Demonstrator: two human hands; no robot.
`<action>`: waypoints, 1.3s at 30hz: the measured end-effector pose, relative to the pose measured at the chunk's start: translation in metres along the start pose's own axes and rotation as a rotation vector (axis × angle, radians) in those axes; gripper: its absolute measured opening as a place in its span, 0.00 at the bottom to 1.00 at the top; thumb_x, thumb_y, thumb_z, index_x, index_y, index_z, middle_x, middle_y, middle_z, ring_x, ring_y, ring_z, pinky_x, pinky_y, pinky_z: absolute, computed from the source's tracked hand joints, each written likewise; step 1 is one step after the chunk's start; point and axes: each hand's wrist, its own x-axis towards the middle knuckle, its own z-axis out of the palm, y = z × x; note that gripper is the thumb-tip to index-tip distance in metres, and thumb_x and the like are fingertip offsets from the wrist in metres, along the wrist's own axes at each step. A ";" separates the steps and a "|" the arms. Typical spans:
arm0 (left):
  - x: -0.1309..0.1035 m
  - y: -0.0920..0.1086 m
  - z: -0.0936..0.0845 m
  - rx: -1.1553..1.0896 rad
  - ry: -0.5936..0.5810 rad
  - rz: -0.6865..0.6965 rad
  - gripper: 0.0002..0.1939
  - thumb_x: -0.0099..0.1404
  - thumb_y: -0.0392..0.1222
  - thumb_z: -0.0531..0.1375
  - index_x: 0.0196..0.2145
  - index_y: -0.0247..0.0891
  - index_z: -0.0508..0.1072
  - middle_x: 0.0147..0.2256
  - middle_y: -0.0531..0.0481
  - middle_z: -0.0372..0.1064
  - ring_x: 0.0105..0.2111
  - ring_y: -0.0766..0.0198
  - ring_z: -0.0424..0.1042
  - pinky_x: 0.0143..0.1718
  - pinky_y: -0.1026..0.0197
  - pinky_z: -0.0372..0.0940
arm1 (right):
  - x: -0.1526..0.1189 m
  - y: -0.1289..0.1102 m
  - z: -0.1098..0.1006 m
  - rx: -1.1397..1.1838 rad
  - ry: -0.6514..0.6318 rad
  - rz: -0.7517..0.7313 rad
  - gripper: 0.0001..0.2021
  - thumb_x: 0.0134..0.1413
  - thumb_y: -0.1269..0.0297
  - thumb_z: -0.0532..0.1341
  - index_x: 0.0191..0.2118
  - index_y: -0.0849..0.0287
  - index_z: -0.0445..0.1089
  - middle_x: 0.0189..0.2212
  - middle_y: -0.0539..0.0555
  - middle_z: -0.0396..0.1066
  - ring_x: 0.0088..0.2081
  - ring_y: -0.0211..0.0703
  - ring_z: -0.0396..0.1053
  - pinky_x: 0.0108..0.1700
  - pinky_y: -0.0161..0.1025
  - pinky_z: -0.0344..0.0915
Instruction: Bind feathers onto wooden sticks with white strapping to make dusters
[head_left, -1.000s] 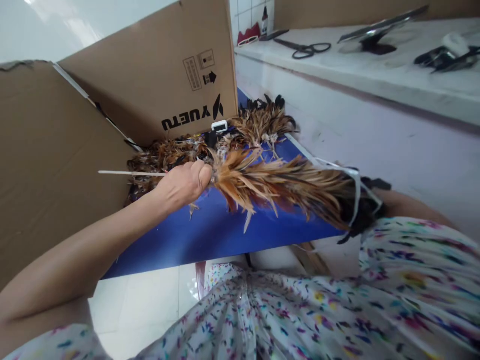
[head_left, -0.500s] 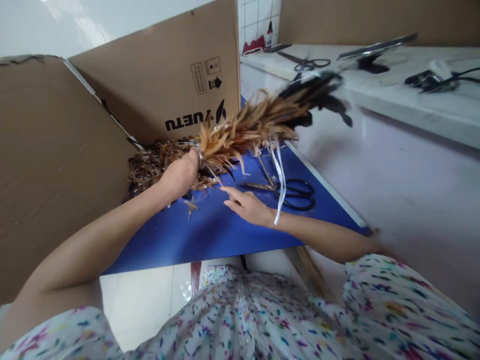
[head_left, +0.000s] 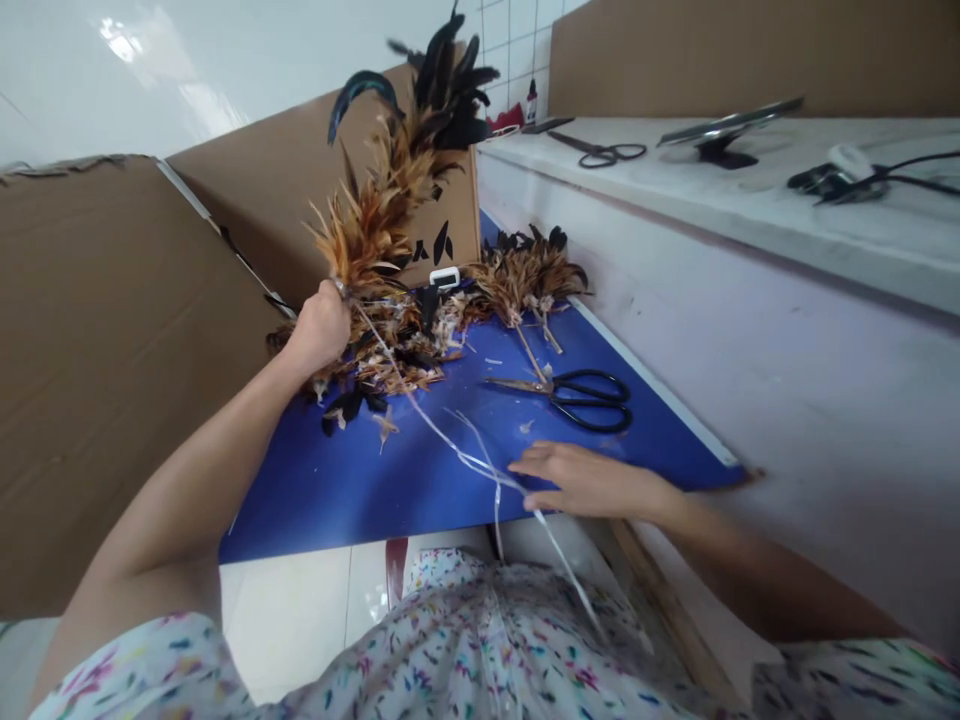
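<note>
My left hand (head_left: 324, 325) is closed around the base of a bundle of brown feathers (head_left: 382, 200) tipped with long black plumes, held up at a slant. A thin whitish plastic string (head_left: 431, 425) runs from that base down to my right hand (head_left: 581, 478). The string passes at the thumb and fingers of my right hand, and a loose tail hangs below them. Other strands of it cross in front of the hand. Scissors with black handles (head_left: 592, 400) lie on the blue board (head_left: 360, 490) beyond my right hand.
Loose feathers (head_left: 397, 350) are heaped on the board, beside a feather bunch on a stick (head_left: 525, 275). Cardboard panels (head_left: 247, 190) stand left and behind. On the white ledge (head_left: 720, 200) at right are another pair of scissors (head_left: 600, 152), a propped flat device (head_left: 731, 125) and a cable (head_left: 915, 165).
The feather bundle has swung from pointing right to pointing upward, as my left hand moved left. My right hand has drawn back toward my body and right, with the string stretching out between the hands.
</note>
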 end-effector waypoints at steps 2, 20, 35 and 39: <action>-0.004 0.007 -0.002 -0.006 -0.021 0.029 0.15 0.66 0.40 0.48 0.46 0.28 0.65 0.37 0.31 0.73 0.42 0.44 0.75 0.44 0.49 0.66 | -0.013 -0.002 -0.034 0.015 -0.050 -0.008 0.16 0.52 0.55 0.63 0.43 0.58 0.77 0.40 0.58 0.77 0.43 0.50 0.74 0.45 0.42 0.67; -0.031 0.045 -0.011 -0.497 -0.292 0.120 0.05 0.64 0.36 0.48 0.31 0.39 0.62 0.21 0.53 0.61 0.22 0.66 0.62 0.27 0.63 0.63 | 0.216 -0.049 -0.031 1.561 0.374 -0.224 0.09 0.48 0.64 0.60 0.35 0.55 0.60 0.19 0.40 0.53 0.17 0.29 0.46 0.21 0.30 0.50; -0.031 0.031 0.014 -1.023 -0.542 -0.219 0.10 0.66 0.34 0.52 0.27 0.39 0.57 0.18 0.60 0.48 0.13 0.77 0.46 0.14 0.72 0.42 | 0.189 -0.016 -0.017 0.867 0.688 -0.090 0.10 0.61 0.65 0.52 0.37 0.60 0.70 0.20 0.46 0.63 0.21 0.30 0.55 0.25 0.31 0.53; -0.026 0.025 0.018 -0.996 -0.572 -0.205 0.11 0.66 0.36 0.51 0.26 0.39 0.57 0.17 0.60 0.47 0.13 0.76 0.45 0.15 0.71 0.42 | 0.192 -0.011 -0.017 0.777 0.778 -0.080 0.09 0.58 0.70 0.54 0.33 0.61 0.72 0.28 0.50 0.71 0.27 0.32 0.62 0.32 0.32 0.58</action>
